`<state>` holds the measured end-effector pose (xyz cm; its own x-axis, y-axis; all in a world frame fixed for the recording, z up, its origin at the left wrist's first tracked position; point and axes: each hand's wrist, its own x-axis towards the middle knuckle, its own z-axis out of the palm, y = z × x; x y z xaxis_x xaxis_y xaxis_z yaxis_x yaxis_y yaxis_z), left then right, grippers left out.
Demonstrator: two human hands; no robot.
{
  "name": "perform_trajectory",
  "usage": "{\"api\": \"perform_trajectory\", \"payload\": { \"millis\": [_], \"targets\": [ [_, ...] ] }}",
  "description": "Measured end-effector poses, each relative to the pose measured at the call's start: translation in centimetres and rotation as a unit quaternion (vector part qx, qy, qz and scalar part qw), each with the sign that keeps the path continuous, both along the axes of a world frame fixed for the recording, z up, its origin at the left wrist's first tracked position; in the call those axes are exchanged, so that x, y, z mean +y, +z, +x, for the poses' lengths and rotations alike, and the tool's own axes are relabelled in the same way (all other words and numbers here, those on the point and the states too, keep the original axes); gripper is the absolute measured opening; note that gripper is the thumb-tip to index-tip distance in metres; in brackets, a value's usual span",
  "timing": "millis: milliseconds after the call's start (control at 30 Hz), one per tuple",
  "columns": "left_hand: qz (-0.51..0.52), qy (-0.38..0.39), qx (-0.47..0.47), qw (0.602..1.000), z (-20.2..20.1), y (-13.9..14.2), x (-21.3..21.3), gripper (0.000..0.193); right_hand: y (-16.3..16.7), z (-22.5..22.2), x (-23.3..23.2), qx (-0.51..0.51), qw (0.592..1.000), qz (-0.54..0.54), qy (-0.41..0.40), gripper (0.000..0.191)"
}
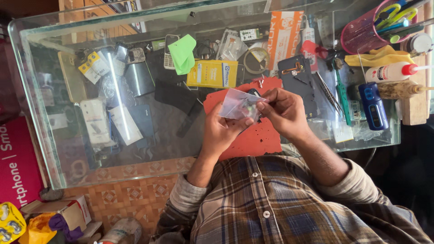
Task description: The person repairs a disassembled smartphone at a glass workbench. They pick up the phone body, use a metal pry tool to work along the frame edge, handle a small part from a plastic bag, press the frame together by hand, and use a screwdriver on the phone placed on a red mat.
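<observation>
My left hand [221,129] holds a small clear plastic bag [236,104] from below, thumb pressed on its lower edge. My right hand [284,110] pinches the bag's right side, fingers at its opening; something small and dark shows inside. Both hands hover over a red mat [253,140] lying on the glass counter top [149,144]. A dark phone back panel [296,74] lies just beyond my right hand.
Tweezers [329,92], a green tool [342,92], a blue device [374,105], a white glue bottle [389,72], a yellow cloth [379,58] and a pink tool cup [366,31] stand right. Under the glass lie phones, a yellow packet [212,73] and a green cloth [183,53].
</observation>
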<state>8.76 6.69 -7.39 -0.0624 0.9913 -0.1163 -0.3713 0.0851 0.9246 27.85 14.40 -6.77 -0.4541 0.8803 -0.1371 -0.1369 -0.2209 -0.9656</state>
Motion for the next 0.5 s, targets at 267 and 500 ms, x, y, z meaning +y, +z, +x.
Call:
{"api": "perform_trajectory", "payload": {
  "millis": [267, 500],
  "targets": [
    [-0.031, -0.017, 0.062, 0.997, 1.3, 1.7, 0.3, 0.041, 1.8, 3.9, -0.1, -0.199, 0.937, 0.214, -0.188, 0.012],
    [-0.002, -0.054, 0.135, 0.989, 1.2, 2.9, 0.9, 0.021, 1.8, 9.0, -0.5, -0.489, 0.717, 0.471, -0.156, 0.015]
  ]
}}
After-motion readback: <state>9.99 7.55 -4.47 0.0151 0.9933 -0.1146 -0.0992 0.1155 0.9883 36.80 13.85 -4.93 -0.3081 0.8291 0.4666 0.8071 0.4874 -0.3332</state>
